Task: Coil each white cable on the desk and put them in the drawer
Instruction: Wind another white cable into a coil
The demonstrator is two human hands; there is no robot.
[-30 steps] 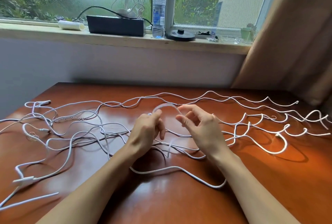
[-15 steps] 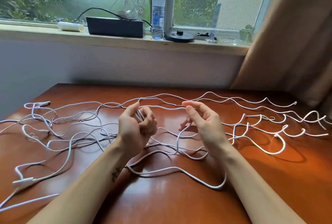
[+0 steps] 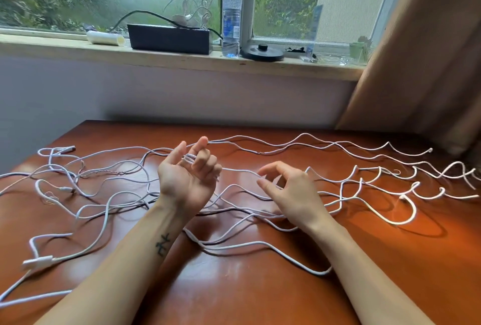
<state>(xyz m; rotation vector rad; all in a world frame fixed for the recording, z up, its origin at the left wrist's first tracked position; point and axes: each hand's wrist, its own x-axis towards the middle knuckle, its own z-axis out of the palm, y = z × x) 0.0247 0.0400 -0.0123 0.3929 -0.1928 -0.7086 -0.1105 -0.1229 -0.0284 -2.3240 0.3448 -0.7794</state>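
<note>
Holding: your left hand (image 3: 186, 181) is turned palm up above the bench (image 3: 260, 296), fingers curled round a few small loops of white cable (image 3: 189, 160) that cross them near the fingertips.
Right hand: your right hand (image 3: 294, 194) hovers just beside the left, lower and nearer the wood, fingers loosely bent; a strand runs from the loops to its thumb and forefinger, but I cannot tell whether you pinch it or it only passes by.
Hands: apart, side by side near the middle of the bench, joined by that one strand.
Tail of the strand: past your right hand it goes on to the right in waves.
Loose cables: more loose cables (image 3: 364, 181) lie over most of the bench, tangled and crossing on the left and under your wrists, in long wavy lines on the right.
Plug: a flat white connector (image 3: 39, 263) lies near the left front edge, on one of those lines.
Window sill: on the window sill (image 3: 52, 47) stand a black box (image 3: 169, 38), with thin wires heaped on top, a white tube (image 3: 104, 38) to its left, a water bottle (image 3: 231, 19) and a round black disc (image 3: 261, 51) to its right.
Curtain: a brown curtain (image 3: 429, 51) hangs at the right, down to the bench's far corner.
</note>
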